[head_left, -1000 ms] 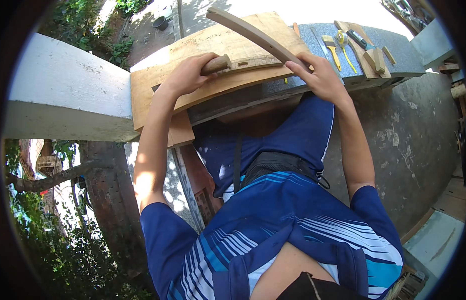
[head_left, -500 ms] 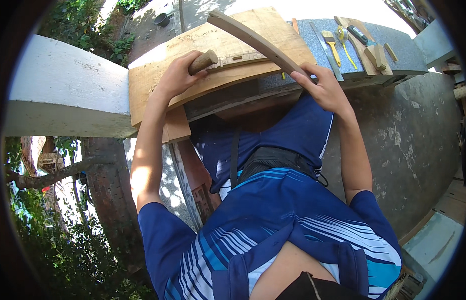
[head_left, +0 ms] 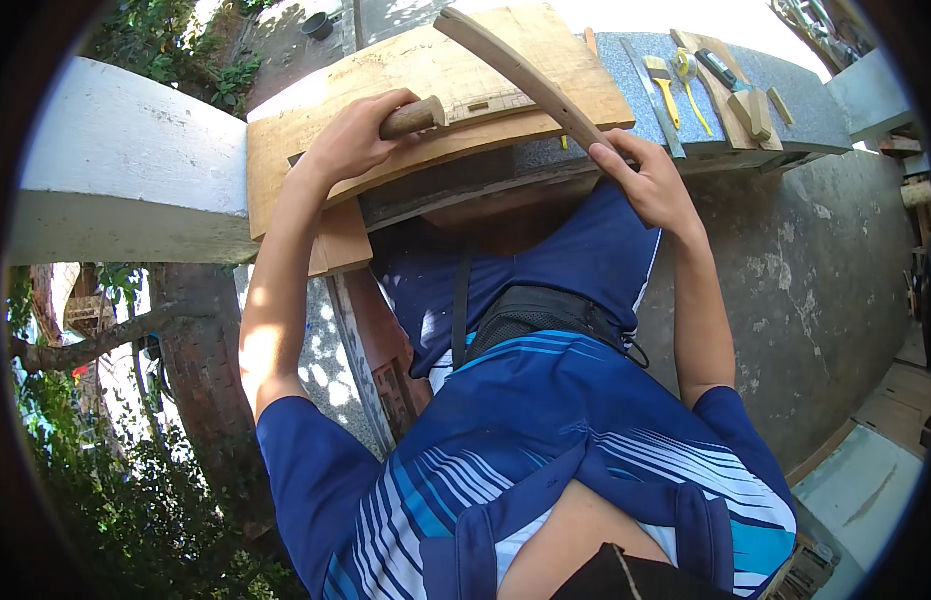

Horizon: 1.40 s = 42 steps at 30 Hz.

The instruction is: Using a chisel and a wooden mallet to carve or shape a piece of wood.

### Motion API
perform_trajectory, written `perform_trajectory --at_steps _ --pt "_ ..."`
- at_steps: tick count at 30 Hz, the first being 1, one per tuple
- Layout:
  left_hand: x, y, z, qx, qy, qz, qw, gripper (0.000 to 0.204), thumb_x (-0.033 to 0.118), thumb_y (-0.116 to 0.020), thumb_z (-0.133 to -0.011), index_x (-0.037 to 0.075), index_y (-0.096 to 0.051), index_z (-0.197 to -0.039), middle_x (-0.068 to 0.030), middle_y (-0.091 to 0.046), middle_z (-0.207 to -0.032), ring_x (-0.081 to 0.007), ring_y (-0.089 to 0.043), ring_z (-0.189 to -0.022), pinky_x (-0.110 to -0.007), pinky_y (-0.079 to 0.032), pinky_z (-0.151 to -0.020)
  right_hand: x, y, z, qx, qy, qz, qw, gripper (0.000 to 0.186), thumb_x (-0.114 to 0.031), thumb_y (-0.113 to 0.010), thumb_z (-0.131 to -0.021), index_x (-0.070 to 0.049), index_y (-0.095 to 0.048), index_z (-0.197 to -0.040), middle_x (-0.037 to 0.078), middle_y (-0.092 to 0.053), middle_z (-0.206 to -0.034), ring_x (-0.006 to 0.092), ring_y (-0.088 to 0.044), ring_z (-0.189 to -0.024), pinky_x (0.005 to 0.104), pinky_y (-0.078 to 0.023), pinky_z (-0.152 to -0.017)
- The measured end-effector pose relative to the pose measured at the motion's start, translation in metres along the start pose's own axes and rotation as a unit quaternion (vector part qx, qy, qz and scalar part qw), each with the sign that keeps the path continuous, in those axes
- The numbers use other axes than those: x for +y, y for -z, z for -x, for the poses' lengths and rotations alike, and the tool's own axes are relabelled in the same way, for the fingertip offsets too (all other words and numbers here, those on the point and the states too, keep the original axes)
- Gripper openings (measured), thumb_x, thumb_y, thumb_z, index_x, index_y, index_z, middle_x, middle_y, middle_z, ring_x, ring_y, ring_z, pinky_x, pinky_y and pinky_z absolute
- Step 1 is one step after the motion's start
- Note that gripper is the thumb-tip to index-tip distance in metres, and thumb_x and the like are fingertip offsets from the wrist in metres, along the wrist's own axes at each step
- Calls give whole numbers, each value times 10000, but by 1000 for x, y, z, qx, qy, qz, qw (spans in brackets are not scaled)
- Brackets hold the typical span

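My left hand (head_left: 358,140) is closed round the thick round wooden handle of a chisel (head_left: 414,118), which lies low over a broad light-brown board (head_left: 406,75). A dark tip pokes out on the left of the wrist; the rest of the blade is hidden. In the board, just right of the handle, a small rectangular slot (head_left: 479,106) sits among drawn lines. My right hand (head_left: 641,175) grips the lower end of a long, slightly curved wooden stick (head_left: 521,75). The stick slants up and left across the board, its far end raised.
On the speckled grey bench top (head_left: 816,105) to the right lie a metal ruler (head_left: 651,95), a yellow-handled brush (head_left: 666,95), a tape measure (head_left: 688,75) and wood blocks (head_left: 752,113). A white beam (head_left: 136,150) meets the board's left end. A smaller wood block (head_left: 341,240) sits below the board.
The left hand and chisel have shifted slightly right relative to the board and lie flatter. The stick has moved a little right and up with my right hand.
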<state>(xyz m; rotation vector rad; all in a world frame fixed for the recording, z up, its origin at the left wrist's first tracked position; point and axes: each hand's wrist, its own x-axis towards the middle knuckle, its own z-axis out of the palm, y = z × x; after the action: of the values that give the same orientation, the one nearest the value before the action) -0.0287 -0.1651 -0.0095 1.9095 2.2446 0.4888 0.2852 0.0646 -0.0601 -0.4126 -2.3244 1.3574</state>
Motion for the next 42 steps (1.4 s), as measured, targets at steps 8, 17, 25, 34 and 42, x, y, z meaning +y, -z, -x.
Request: perform_trajectory --at_steps 8,17,25,34,42 --pt "-10 0 -7 -41 22 80 996 391 196 -764 -895 45 -593 -1213 -183 -698 -1054 -347 -660 -1002 -415 -502 -890 -12 -7 1 -20 -16 2 1000 425 -381 -655 -1012 39 -706 -1052 68 -605 -765 131 -534 -740 306 -445 -701" --pt "-12 1 -2 -11 67 154 986 471 266 -802 -873 71 -609 -1255 -98 -672 -931 -232 -651 -864 -353 -508 -752 -5 -11 2 -43 -32 -8 999 416 -379 -648 -1017 35 -693 -1018 53 -568 -757 130 -509 -729 313 -424 -679" --pt "4 32 -18 208 108 381 894 348 354 -746 -972 65 -622 -1120 65 -475 -663 -4 -403 -484 -205 -276 -415 -2 -18 -1 -52 -44 -13 998 429 -392 -640 -1023 34 -693 -1004 29 -543 -744 113 -480 -712 301 -391 -650" --pt "48 24 -92 244 47 386 888 361 390 -691 -1012 64 -557 -1091 39 -507 -668 -56 -483 -498 -234 -378 -426 5 -32 -4 -45 -96 -49 993 356 -328 -586 -1069 2 -669 -962 -3 -563 -777 78 -500 -749 252 -406 -693" --pt "46 19 -102 127 21 429 894 369 352 -685 -1015 42 -573 -1182 37 -504 -629 -65 -477 -460 -244 -353 -397 9 -31 5 27 -109 -44 993 369 -347 -631 -1042 10 -695 -973 -17 -564 -738 65 -498 -707 263 -399 -644"
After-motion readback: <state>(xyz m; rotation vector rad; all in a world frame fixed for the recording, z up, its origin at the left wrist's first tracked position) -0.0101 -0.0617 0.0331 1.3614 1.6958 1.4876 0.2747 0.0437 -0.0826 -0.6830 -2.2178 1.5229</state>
